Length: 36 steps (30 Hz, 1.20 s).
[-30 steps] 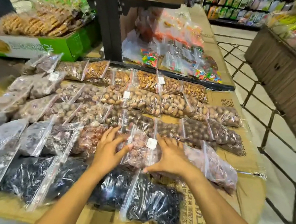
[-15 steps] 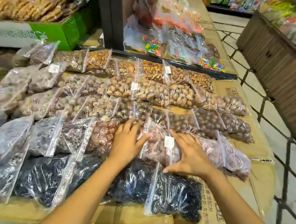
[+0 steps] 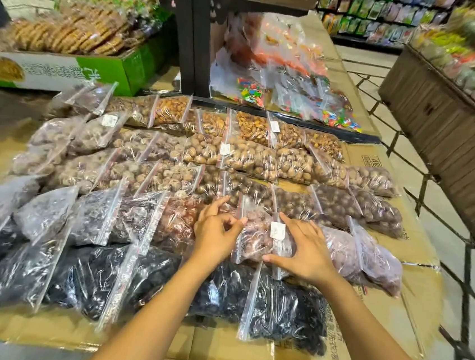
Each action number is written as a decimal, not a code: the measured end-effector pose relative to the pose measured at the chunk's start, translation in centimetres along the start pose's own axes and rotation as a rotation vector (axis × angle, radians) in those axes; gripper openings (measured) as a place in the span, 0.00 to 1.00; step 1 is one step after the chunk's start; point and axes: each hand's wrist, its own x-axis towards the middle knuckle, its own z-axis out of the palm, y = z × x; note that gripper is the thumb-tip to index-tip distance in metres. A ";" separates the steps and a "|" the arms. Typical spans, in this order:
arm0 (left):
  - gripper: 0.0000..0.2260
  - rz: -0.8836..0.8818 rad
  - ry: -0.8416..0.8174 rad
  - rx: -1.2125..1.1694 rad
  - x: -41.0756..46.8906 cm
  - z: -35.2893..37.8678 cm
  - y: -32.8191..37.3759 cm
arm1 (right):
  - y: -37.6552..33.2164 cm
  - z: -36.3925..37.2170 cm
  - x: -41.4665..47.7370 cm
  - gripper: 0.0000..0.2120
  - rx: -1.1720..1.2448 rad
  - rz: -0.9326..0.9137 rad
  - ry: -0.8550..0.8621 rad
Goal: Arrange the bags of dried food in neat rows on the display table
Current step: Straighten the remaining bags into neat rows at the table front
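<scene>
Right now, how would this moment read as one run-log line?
stage: straightening bags | left hand: fingers curled at labelled bag zip edge, grip unclear | right hand: flat on same bag

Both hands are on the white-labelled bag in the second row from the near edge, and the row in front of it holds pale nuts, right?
Not quite. The head view shows the row in front holds black dried food, not pale nuts. The rest stands: left hand and right hand are on the white-labelled bag, second row from the near edge.
</scene>
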 end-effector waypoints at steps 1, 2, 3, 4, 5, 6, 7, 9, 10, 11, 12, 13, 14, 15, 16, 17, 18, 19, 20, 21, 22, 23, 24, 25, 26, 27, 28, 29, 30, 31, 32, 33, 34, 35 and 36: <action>0.14 0.008 -0.002 0.011 -0.3 -0.1 0.1 | -0.1 -0.1 -0.2 0.52 -0.002 0.002 -0.014; 0.15 0.013 -0.008 0.026 -0.6 -0.2 0.1 | -0.1 -0.3 -0.4 0.52 0.004 0.003 -0.025; 0.15 0.016 -0.016 0.047 -0.8 -0.2 0.2 | -0.2 -0.4 -0.6 0.52 0.013 0.002 -0.032; 0.16 0.020 -0.028 0.071 -1.0 -0.3 0.2 | -0.1 -0.5 -0.7 0.52 0.020 -0.004 -0.034; 0.16 0.027 -0.039 0.092 -1.2 -0.3 0.2 | -0.1 -0.5 -0.9 0.52 0.022 -0.015 -0.034; 0.16 0.036 -0.049 0.111 -1.2 -0.4 0.0 | 0.0 -0.5 -1.0 0.52 0.021 -0.023 -0.035; 0.15 0.052 -0.062 0.128 -1.4 -0.4 -0.1 | 0.0 -0.5 -1.1 0.51 0.017 -0.027 -0.038; 0.15 0.061 -0.071 0.149 -1.8 -0.5 0.0 | 0.1 -0.4 -1.1 0.51 0.004 -0.024 -0.047; 0.15 0.058 -0.062 0.156 -2.1 -0.5 0.1 | 0.0 -0.4 -1.1 0.51 -0.004 -0.023 -0.050; 0.13 0.057 -0.042 0.161 -2.4 -0.5 0.4 | -0.1 -0.5 -1.1 0.51 -0.010 -0.021 -0.055; 0.09 0.063 -0.010 0.179 -2.8 -0.4 0.6 | -0.2 -0.5 -1.3 0.51 -0.007 -0.015 -0.062; 0.07 0.068 0.007 0.203 -3.2 -0.3 0.7 | -0.2 -0.5 -1.7 0.50 -0.002 -0.004 -0.067; 0.14 0.077 0.018 0.247 -3.8 -0.2 0.7 | -0.3 -0.3 -2.3 0.48 0.002 0.008 -0.064; 0.21 0.091 0.020 0.279 -4.4 -0.1 0.3 | -0.4 0.1 -3.2 0.47 0.002 0.020 -0.053; 0.26 0.113 0.025 0.318 -5.1 0.0 0.2 | -0.5 0.5 -4.3 0.46 0.001 0.028 -0.036; 0.29 0.143 0.019 0.359 -5.9 0.3 -0.2 | -0.5 1.0 -5.5 0.44 0.004 0.035 -0.018; 0.31 0.160 -0.001 0.417 -6.9 0.5 -0.5 | -0.6 1.4 -6.8 0.43 0.013 0.043 -0.005; 0.34 0.174 -0.019 0.487 -7.8 0.8 -1.0 | -0.8 1.9 -8.0 0.43 0.027 0.054 0.002; 0.36 0.194 -0.031 0.573 -8.9 1.1 -1.4 | -0.9 2.3 -9.2 0.42 0.044 0.063 0.002; 0.38 0.211 -0.038 0.655 -10.1 1.3 -1.7 | -1.1 2.7 -10.2 0.41 0.065 0.071 -0.006; 0.38 0.225 -0.046 0.726 -11.3 1.6 -2.1 | -1.4 3.1 -11.1 0.41 0.088 0.076 -0.019; 0.37 0.233 -0.061 0.792 -12.4 1.8 -2.5 | -1.6 3.6 -12.0 0.40 0.103 0.076 -0.029; 0.36 0.244 -0.066 0.845 -13.5 2.0 -2.8 | -1.8 4.2 -12.8 0.40 0.098 0.072 -0.036; 0.36 0.257 -0.065 0.894 -14.6 2.1 -3.1 | -2.0 5.0 -13.6 0.40 0.069 0.068 -0.038; 0.35 0.272 -0.060 0.929 -15.7 2.1 -3.5 | -2.1 5.8 -14.3 0.39 0.028 0.065 -0.031; 0.35 0.282 -0.065 0.949 -16.6 2.1 -4.0 | -2.1 6.6 -14.9 0.39 -0.007 0.066 -0.010; 0.34 0.289 -0.077 0.958 -17.5 2.1 -4.4 | -2.1 7.2 -15.4 0.38 -0.028 0.070 0.012; 0.34 0.296 -0.094 0.962 -18.3 2.0 -5.0 | -2.1 7.7 -15.8 0.38 -0.040 0.074 0.033; 0.34 0.298 -0.112 0.957 -18.9 1.8 -5.3 | -2.1 7.9 -16.1 0.39 -0.049 0.075 0.040; 0.34 0.296 -0.133 0.953 -19.3 1.5 -5.6 | -2.0 8.2 -16.1 0.40 -0.059 0.070 0.043; 0.35 0.307 -0.145 0.957 -19.5 1.3 -5.6 | -2.0 8.3 -16.2 0.41 -0.081 0.068 0.049; 0.36 0.313 -0.171 0.960 -19.5 1.1 -5.5 | -2.0 8.4 -16.1 0.42 -0.100 0.066 0.057; 0.36 0.311 -0.200 0.959 -19.4 0.8 -5.2 | -2.1 8.4 -16.0 0.44 -0.115 0.070 0.055; 0.37 0.305 -0.232 0.951 -19.2 0.5 -5.0 | -2.1 8.4 -15.9 0.45 -0.124 0.078 0.045; 0.37 0.298 -0.257 0.933 -19.1 0.1 -4.7 | -2.3 8.2 -15.8 0.46 -0.120 0.089 0.036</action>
